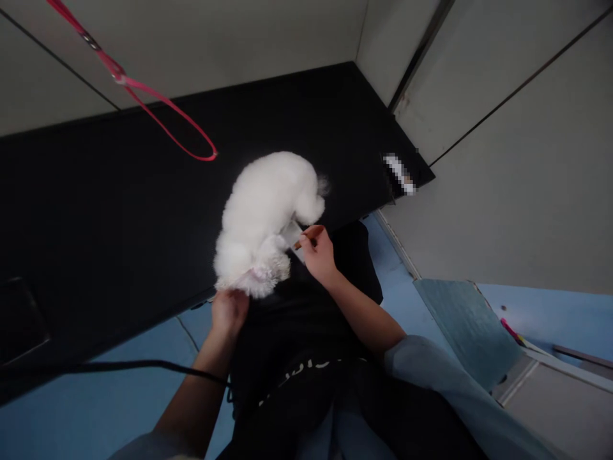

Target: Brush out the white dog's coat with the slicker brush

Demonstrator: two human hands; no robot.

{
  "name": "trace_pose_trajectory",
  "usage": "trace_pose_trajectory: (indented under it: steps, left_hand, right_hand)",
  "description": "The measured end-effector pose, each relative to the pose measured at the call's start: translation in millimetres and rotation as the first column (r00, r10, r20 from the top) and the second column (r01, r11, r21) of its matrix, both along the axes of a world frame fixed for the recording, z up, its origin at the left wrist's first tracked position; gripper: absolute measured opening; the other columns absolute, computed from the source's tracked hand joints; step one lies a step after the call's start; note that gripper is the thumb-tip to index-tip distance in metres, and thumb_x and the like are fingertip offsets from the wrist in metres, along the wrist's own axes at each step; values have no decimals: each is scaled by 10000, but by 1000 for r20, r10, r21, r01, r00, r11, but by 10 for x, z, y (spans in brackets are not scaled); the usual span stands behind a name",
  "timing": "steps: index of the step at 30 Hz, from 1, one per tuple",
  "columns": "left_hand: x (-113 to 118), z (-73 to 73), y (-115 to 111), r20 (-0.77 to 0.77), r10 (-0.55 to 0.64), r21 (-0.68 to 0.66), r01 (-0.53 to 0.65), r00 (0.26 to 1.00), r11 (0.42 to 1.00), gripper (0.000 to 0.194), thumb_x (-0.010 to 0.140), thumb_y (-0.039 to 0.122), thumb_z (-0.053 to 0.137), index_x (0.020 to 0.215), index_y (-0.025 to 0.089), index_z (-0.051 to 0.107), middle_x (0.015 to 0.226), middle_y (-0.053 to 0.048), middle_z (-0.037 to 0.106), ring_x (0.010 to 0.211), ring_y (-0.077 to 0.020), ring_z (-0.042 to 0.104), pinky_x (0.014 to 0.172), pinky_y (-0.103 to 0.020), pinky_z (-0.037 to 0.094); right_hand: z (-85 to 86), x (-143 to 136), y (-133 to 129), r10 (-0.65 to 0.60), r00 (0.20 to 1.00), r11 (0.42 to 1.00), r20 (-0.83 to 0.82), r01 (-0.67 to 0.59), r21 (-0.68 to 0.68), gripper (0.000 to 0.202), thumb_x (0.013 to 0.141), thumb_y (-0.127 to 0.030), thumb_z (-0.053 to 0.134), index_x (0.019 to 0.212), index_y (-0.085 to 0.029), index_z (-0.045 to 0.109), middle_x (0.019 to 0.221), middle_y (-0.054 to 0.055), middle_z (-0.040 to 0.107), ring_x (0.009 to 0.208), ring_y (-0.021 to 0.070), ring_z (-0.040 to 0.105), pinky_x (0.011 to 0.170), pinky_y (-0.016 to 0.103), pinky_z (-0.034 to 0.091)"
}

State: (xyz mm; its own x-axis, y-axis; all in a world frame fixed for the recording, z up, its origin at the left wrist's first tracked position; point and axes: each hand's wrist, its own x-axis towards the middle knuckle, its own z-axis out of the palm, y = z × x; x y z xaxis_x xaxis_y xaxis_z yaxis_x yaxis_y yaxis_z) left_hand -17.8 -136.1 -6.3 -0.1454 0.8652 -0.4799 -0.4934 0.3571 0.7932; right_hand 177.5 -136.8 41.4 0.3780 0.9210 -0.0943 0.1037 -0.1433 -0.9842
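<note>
A fluffy white dog [268, 204] is on a black table [129, 211], its head at the near edge, close to my body. My left hand [230, 311] is at the dog's head, its fingers partly hidden under the fur. At the dog's right side, my right hand [317, 251] is closed on a thin brown-handled tool [299, 245]. A pale flat piece [293, 236] shows between that hand and the dog; whether it belongs to the tool is unclear.
A pink loop leash [172, 112] hangs above the table at the upper left. A black cable [119, 365] crosses near my left forearm. At the table's right end lies a blurred-out object [400, 176]. Grey walls [517, 147] stand behind and right.
</note>
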Motion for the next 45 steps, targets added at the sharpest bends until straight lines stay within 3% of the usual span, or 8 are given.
trace_pose_trajectory:
  steps: [12,18,23,28,32,37,41,45]
  left_hand:
    - [-40,-35,90,-236,103,11,-103,966,995,120,710,78,491,749,184,533,720,-6,584,821,-171,608,859,-296,510]
    - [-43,114,188,-718,300,416,43,628,908,197,823,110,530,639,174,561,856,-23,601,919,-181,563,905,-295,447]
    - [134,185,450,-768,240,346,69,593,936,382,846,-14,427,519,179,385,549,34,365,561,-122,328,585,-267,275]
    - [199,164,553,-777,166,288,108,608,952,440,892,-10,436,501,178,363,515,39,308,545,-124,270,579,-284,223]
    - [152,106,563,-749,149,285,110,645,952,469,890,-15,467,486,184,334,504,38,295,529,-124,256,560,-289,214]
    - [134,55,561,-772,127,287,163,623,944,474,916,9,450,485,183,357,469,43,299,498,-119,261,534,-295,180]
    - [147,58,540,-799,109,275,198,592,941,478,915,-12,451,492,183,343,469,41,303,497,-114,275,541,-306,181]
    - [146,68,522,-806,111,253,168,582,953,450,905,-25,443,507,176,378,471,40,330,499,-114,296,542,-295,197]
  right_hand:
    - [-88,12,90,220,960,975,-173,-211,68,148,827,-326,647,889,-218,568,853,7,666,793,164,647,768,301,551]
    - [37,13,-23,166,981,981,-103,-154,117,140,837,-329,628,919,-219,598,934,26,669,880,177,647,856,327,539]
    - [99,-24,-117,22,999,993,-36,-18,113,97,854,-305,585,896,-218,581,937,44,658,883,187,640,845,337,534]
    - [156,-50,-113,270,963,961,-12,-269,61,110,828,-301,638,894,-223,598,857,11,662,791,173,640,770,309,541]
    - [135,-55,-85,4,1000,996,6,-5,87,136,856,-311,594,947,-209,601,916,33,664,826,177,639,773,313,538]
    - [74,-47,-99,184,978,982,-96,-178,65,178,804,-321,665,937,-214,615,871,14,671,777,169,645,748,302,546]
    - [67,-4,-126,-96,995,991,-38,99,89,137,842,-305,621,941,-216,590,958,40,670,837,168,641,840,328,542]
    - [66,-37,-164,182,979,983,-94,-179,43,183,804,-319,673,937,-220,594,893,18,670,787,164,643,763,300,549]
